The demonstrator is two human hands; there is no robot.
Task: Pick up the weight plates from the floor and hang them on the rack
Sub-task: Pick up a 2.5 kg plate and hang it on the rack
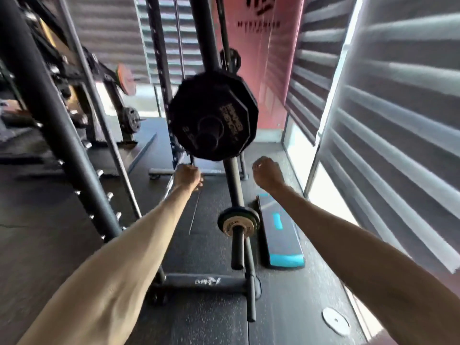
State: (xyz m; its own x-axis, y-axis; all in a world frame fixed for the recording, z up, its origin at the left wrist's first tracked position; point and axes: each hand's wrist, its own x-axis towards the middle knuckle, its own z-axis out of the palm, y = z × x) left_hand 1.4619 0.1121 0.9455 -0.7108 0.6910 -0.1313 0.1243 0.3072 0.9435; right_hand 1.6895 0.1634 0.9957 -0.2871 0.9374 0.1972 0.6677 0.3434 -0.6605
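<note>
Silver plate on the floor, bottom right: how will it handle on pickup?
The silver plate looks like thin metal: probably stiff, heavy for its size. It lies flat on the floor, so getting fingers under its edge may be awkward. Round, so it could roll if set on edge.

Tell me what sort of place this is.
Most likely a gym's weights area: big black weight plates hang on a rack peg, smaller plates sit on a lower peg, and a blue-trimmed step platform lies on the dark floor.
</note>
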